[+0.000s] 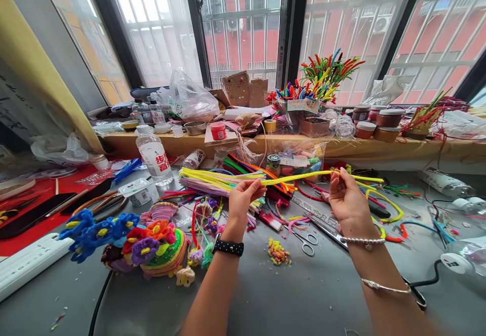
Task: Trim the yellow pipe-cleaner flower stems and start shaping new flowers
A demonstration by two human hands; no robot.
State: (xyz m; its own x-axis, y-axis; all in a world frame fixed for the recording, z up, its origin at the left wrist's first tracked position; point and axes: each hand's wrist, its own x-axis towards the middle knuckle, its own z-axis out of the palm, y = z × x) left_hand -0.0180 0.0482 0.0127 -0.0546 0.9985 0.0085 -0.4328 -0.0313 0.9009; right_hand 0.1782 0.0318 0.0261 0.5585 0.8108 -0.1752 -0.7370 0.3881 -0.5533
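A yellow pipe cleaner [296, 176] is stretched level between my two hands above the grey table [266, 295]. My left hand [243, 202] pinches its left end, close to a bundle of yellow and pink pipe cleaners [208, 180]. My right hand [345, 197] pinches the right part, and the stem runs on past it to the right. A black watch sits on my left wrist and silver bracelets on my right. Small scissors [308, 242] and a metal ruler [322, 224] lie just below my hands.
Finished pipe-cleaner flowers [125, 240] lie at the left front beside a white power strip [26, 265]. A water bottle [154, 156] stands behind them. The window ledge [341, 149] holds jars, bags and a pot of coloured pipe cleaners [322, 80]. A black cable [429, 280] runs at right.
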